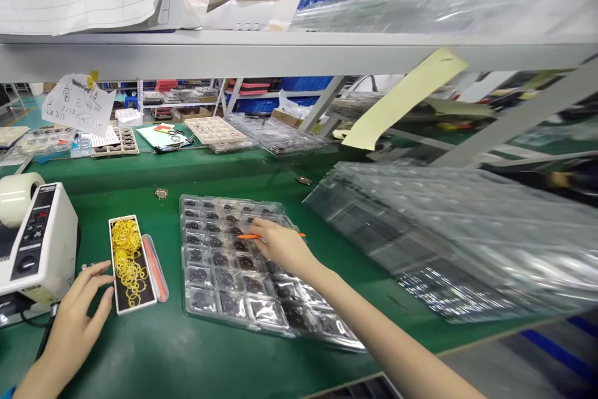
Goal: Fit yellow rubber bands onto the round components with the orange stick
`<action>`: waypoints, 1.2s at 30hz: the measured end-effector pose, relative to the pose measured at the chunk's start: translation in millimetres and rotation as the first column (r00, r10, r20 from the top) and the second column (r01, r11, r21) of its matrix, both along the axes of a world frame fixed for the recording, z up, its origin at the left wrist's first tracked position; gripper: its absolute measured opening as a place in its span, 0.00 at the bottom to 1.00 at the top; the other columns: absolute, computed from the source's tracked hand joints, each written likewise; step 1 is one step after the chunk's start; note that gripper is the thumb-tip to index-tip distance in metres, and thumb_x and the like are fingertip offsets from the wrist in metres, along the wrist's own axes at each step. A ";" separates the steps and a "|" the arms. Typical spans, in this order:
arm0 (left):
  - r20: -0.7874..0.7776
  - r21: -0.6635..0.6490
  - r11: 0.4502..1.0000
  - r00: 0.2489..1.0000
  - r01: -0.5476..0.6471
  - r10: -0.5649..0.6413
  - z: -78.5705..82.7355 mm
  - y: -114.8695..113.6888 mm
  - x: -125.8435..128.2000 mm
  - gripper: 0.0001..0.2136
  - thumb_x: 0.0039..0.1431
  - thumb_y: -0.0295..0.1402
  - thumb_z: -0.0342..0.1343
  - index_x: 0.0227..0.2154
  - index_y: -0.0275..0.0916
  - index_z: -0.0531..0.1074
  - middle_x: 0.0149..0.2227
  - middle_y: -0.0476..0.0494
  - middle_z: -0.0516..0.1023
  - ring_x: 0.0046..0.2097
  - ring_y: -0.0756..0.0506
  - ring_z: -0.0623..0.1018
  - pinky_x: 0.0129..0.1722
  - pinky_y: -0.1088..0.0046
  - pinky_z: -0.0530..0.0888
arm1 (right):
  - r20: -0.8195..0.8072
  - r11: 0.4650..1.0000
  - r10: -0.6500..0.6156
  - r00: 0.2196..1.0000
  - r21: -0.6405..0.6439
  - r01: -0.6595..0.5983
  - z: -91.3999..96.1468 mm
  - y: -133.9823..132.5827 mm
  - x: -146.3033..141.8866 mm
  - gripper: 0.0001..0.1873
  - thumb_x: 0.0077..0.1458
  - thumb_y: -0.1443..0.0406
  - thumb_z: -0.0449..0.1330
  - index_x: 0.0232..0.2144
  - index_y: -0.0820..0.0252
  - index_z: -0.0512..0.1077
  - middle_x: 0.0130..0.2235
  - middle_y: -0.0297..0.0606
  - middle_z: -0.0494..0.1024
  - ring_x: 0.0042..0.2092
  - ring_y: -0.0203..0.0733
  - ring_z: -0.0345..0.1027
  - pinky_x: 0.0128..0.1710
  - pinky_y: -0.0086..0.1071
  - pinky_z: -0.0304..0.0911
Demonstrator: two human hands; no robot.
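We've got a clear plastic compartment tray [219, 317] full of dark round parts [245, 262], flat on the green worktop [187, 361]. Our right hand [284, 248] is over it, fingers pinched on a thin orange stick [248, 236]. Our left hand [75, 318]'s empty, fingers loosely spread, right by the narrow box [122, 300] of yellow rings [126, 237].

With our right hand [283, 246], we hold an orange stick [247, 236] over the clear compartment tray [233, 322]. Our left hand [77, 312], fingers parted, is beside the box [121, 297] of yellow rings [126, 237].
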State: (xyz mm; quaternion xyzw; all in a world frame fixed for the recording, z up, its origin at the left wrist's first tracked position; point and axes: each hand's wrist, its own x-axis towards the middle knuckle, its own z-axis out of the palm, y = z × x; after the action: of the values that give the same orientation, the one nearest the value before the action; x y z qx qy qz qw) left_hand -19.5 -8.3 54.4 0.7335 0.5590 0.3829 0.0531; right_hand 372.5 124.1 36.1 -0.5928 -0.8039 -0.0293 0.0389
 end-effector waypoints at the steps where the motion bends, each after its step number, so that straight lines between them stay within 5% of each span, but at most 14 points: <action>1: 0.001 -0.003 1.000 1.000 0.003 -0.003 -1.0 0.0 -0.6 0.11 0.62 0.39 0.50 0.35 0.41 0.76 0.46 0.38 0.79 0.44 0.40 0.81 0.37 0.67 0.81 | 0.000 1.000 -0.003 1.000 -0.001 0.003 0.7 0.1 0.2 0.15 0.55 0.72 0.52 0.37 0.58 0.78 0.39 0.41 0.77 0.38 0.44 0.73 0.30 0.30 0.62; 7: 0.046 -0.059 0.998 0.999 0.026 -0.023 -16.3 -0.5 -6.4 0.09 0.62 0.38 0.51 0.38 0.43 0.75 0.50 0.39 0.76 0.49 0.40 0.78 0.35 0.71 0.80 | -0.001 1.000 -0.010 1.000 -0.012 0.010 7.8 -0.6 0.9 0.18 0.54 0.75 0.50 0.39 0.58 0.78 0.41 0.40 0.77 0.40 0.43 0.73 0.31 0.29 0.62; 15: 0.175 -0.211 0.976 0.984 0.061 -0.024 -19.8 -1.5 -9.0 0.10 0.61 0.39 0.53 0.39 0.42 0.75 0.53 0.38 0.73 0.54 0.37 0.74 0.13 0.84 0.66 | -0.004 1.000 -0.013 1.000 0.019 0.013 16.1 -3.3 3.2 0.17 0.55 0.73 0.50 0.38 0.58 0.78 0.41 0.40 0.76 0.37 0.42 0.72 0.30 0.29 0.61; 36: 0.284 -0.289 0.957 0.955 0.004 0.082 -11.7 -3.9 -5.4 0.13 0.56 0.45 0.56 0.35 0.43 0.77 0.53 0.38 0.73 0.54 0.35 0.72 0.13 0.83 0.62 | 0.017 0.924 -0.227 0.974 0.318 0.210 65.7 -37.4 26.0 0.13 0.57 0.70 0.50 0.29 0.60 0.75 0.35 0.43 0.74 0.39 0.45 0.69 0.24 0.31 0.53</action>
State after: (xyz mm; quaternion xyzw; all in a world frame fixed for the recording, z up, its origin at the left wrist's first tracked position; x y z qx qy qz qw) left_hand -24.9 -12.2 42.7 0.6418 0.6089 0.4035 0.2333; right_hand 398.5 86.7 101.8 -0.6640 -0.7185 -0.1770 0.1075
